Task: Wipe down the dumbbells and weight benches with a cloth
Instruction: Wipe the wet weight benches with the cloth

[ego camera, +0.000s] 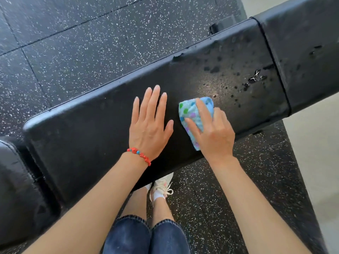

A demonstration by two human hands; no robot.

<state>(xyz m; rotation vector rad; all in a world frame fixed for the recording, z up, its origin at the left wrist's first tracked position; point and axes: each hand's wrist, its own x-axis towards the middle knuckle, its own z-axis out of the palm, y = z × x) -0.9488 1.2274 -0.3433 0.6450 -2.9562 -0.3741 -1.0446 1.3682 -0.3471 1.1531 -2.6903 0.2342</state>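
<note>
A long black padded weight bench [91, 136] runs diagonally from lower left to upper right. Its right part is worn, with scuffs and torn spots. My right hand [213, 132] presses a bunched light blue cloth [191, 114] with coloured dots onto the pad near its middle. My left hand [149, 125] lies flat on the pad just left of the cloth, fingers spread, holding nothing; a red bead bracelet sits on that wrist. No dumbbells are in view.
A second black pad section [302, 52] joins the bench at the upper right. Another black padded piece [16, 189] stands at the lower left. Speckled black rubber floor tiles [73, 43] surround the bench. My legs and a white shoe [161, 187] show below the bench.
</note>
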